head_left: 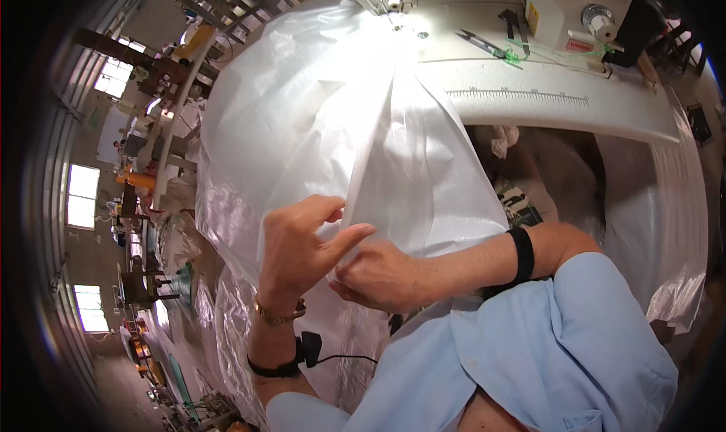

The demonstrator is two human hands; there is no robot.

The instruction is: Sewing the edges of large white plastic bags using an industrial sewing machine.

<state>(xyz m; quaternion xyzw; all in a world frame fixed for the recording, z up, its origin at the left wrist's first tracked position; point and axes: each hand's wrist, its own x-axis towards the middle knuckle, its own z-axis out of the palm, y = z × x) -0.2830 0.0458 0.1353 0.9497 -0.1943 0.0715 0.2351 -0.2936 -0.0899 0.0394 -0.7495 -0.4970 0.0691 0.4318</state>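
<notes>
A large glossy white plastic sheet [287,145] runs from under the sewing machine's needle area toward my body, with a raised fold down its middle. Beside that fold is my left hand [302,243], its thumb stretched out and apart from the curled fingers. My right hand [386,277] is closed just below the left thumb, gripping the sheet at the near end of the fold. The fingertips of the right hand are partly hidden. At the far end, the needle and presser foot [395,5] stand over the brightly lit sheet.
Small black-handled snips [484,45] and a dark tool [514,31] lie on the machine bed right of the needle. A ruled scale [522,96] runs along the table edge. More white sheeting [643,205] hangs at the right. Worktables and windows [83,196] line the left.
</notes>
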